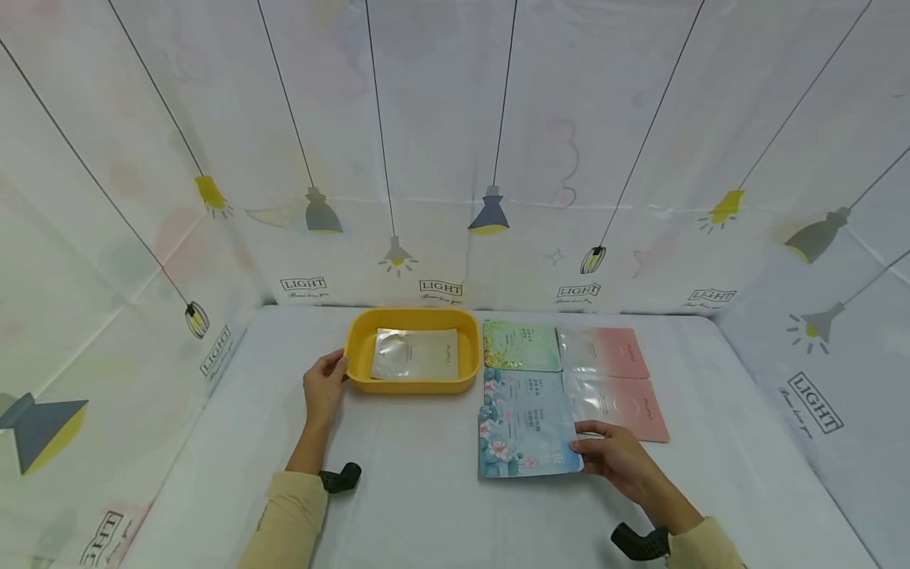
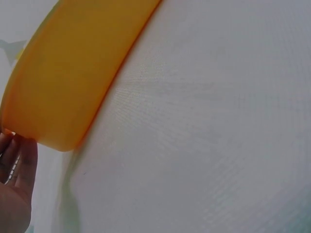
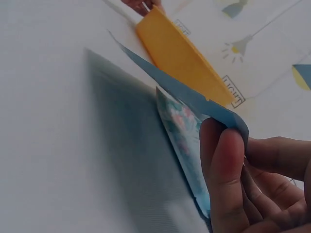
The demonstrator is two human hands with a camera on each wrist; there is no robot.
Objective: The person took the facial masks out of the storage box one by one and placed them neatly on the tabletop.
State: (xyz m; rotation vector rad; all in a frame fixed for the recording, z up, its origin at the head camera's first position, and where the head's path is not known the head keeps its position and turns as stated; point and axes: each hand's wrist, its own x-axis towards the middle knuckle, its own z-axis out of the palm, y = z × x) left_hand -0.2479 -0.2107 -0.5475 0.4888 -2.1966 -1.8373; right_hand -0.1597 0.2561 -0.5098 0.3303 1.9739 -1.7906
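Note:
My left hand [image 1: 325, 389] grips the left end of a yellow tray [image 1: 411, 387], its fingers at the rim in the left wrist view. Inside the tray lies a silvery sheet mask packet [image 1: 419, 354]. With thumb and fingers, my right hand [image 1: 618, 458] pinches the right edge of a blue floral sheet mask packet [image 1: 529, 450]. In the right wrist view, this held packet is raised and tilted, casting a shadow. Another blue floral packet [image 3: 182, 128] lies beneath it on the table.
A green sheet mask packet [image 1: 522, 346] lies right of the tray. Two pink packets, one farther back [image 1: 604, 353] and one nearer packet [image 1: 626, 407], lie beside the green and blue ones. A lamp-patterned curtain [image 1: 441, 158] stands behind the white table [image 1: 419, 474].

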